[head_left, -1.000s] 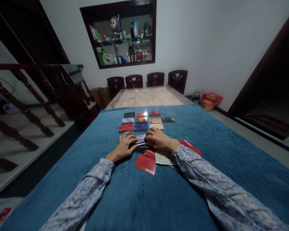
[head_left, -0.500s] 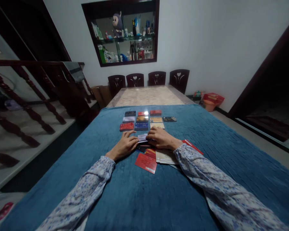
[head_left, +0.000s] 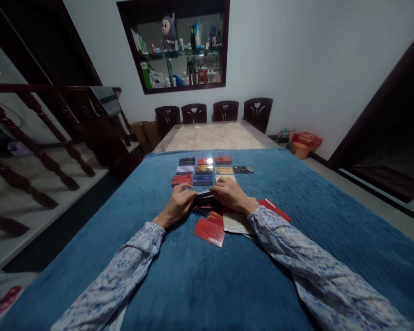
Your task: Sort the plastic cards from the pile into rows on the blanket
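Observation:
Between my two hands is a small stack of cards (head_left: 204,195), seen nearly edge-on and tilted up. My left hand (head_left: 180,201) is closed on its left end, with thumb and fingers pinching it. On the opposite end my right hand (head_left: 230,193) grips it the same way. Loose cards lie below: a red card (head_left: 209,231) nearest me, a cream card (head_left: 237,223) partly under my right wrist, and another red card (head_left: 275,209) at the right. Farther off, neat piles stand in rows, among them a red pile (head_left: 181,179) and a blue pile (head_left: 203,179).
A blue cloth (head_left: 152,285) covers the near part of the table, whose stone top (head_left: 207,136) shows beyond it. Several dark chairs (head_left: 225,111) line the far wall. Stair railings (head_left: 27,138) rise at the left. A black card pile (head_left: 243,169) sits right of the rows.
The stack between my hands has turned from showing its pale face to showing mostly its edge. My hands have risen slightly and drawn closer around it.

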